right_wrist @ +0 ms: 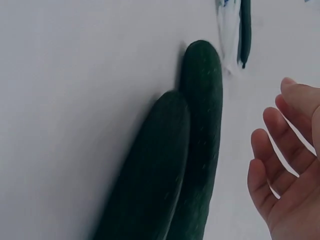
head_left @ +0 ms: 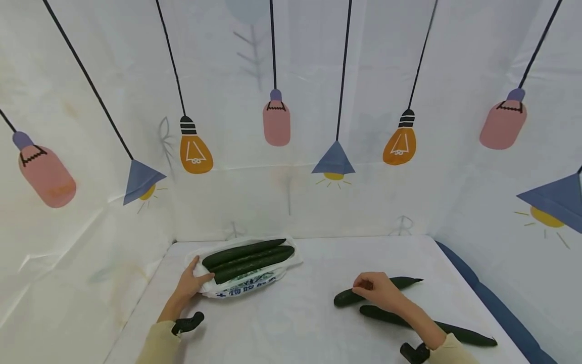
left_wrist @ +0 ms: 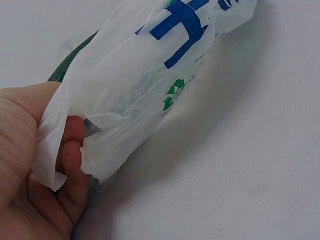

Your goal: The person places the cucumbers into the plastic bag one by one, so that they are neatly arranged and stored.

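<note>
At the left of the table, my left hand point(head_left: 189, 284) holds the near end of a white plastic bag point(head_left: 249, 288) printed in blue and green. In the left wrist view, the thin bag film point(left_wrist: 120, 100) runs between the thumb and curled fingers point(left_wrist: 75, 170). Dark green cucumbers point(head_left: 254, 264) lie side by side on the bag. My right hand point(head_left: 379, 290), fingers loosely bent and holding nothing, hovers over a cucumber point(head_left: 347, 298) at the right. A second, longer cucumber point(head_left: 468, 334) lies nearer, partly hidden under the right forearm.
The table point(head_left: 291, 323) has a white cover. Behind it hangs a white sheet point(head_left: 300, 202) with printed lamps, which also runs along both sides. Blue fabric point(head_left: 495, 303) shows beyond the right edge. Each wrist wears a black strap mount point(head_left: 187, 323).
</note>
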`<state>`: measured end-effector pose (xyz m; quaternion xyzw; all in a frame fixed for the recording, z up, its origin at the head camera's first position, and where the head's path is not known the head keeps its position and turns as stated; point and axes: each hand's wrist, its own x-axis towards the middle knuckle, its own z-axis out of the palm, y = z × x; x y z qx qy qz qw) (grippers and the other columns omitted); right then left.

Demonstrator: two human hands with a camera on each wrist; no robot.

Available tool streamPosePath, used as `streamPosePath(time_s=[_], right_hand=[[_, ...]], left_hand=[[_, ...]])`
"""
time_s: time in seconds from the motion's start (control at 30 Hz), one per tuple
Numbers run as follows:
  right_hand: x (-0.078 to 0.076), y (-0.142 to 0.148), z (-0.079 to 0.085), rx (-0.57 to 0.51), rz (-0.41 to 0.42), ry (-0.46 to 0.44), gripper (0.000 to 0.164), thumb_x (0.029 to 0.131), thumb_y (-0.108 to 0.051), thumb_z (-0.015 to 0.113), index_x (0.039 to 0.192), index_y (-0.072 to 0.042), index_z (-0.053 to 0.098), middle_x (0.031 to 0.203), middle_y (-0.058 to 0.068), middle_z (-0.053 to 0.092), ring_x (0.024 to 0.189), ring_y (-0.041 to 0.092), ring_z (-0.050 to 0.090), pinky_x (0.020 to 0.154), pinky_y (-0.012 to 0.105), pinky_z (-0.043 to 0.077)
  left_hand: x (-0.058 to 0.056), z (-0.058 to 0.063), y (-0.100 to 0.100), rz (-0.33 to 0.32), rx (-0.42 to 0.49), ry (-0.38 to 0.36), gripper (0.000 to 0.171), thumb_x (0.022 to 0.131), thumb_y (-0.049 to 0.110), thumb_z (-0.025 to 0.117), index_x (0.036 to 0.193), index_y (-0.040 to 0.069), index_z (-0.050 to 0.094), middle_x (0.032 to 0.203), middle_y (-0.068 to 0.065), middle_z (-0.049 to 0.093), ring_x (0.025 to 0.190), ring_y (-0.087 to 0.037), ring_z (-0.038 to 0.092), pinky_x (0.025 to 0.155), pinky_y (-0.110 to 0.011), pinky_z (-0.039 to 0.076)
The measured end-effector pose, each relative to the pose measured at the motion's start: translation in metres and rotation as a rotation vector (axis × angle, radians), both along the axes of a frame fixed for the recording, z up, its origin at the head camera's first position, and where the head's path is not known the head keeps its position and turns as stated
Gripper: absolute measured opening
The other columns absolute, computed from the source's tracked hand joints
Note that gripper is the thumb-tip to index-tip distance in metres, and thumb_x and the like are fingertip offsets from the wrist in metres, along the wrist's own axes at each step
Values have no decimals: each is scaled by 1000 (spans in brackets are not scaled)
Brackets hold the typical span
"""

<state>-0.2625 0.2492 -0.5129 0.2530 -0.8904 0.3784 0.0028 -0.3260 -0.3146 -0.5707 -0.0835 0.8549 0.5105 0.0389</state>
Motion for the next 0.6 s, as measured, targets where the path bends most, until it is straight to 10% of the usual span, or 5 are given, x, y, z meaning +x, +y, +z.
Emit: streamPosePath(time_s=[0.6], right_hand=[[64,94,-14,136,-279,-7,26,83,-27,77,102,-11,69,101,-1,66,88,20,63,72,38,52]], left_hand=[[-1,1,1,-10,12,46,101,88,22,71,155,7,-3,156,-31,0,141,-49,-2,110,-62,10]])
